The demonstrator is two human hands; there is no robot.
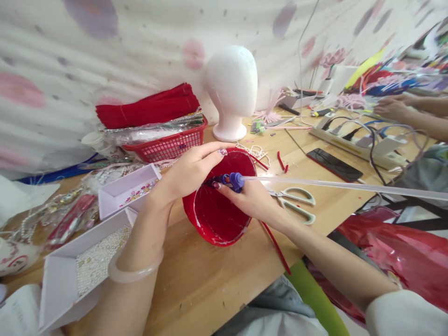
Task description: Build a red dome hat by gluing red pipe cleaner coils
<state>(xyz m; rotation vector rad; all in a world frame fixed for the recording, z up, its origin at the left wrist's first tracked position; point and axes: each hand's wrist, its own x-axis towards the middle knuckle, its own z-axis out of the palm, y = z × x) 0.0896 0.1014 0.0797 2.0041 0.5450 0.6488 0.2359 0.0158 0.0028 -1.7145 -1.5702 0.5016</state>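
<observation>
A bowl-shaped red hat shell [219, 226] stands on the wooden table with its hollow side facing me and whitish streaks along its rim and inner seam. My left hand [194, 168] is closed over its far left edge, the fingers reaching across the top. In my right hand [254, 200] is a blue-purple hot glue gun [236, 181], its front end inside the shell near the left wall. A long clear glue stick [332, 186] sticks out of the gun's back toward the right. The nozzle tip is hidden by my left hand.
Scissors [297, 203] and thin red strips [276, 247] lie right of the shell. Behind stand a white foam head [231, 88] and a red basket [168, 145]. Trays of beads [101, 254] are left; a phone [334, 164], power strip [360, 147] and another person's hands [395, 109] are right.
</observation>
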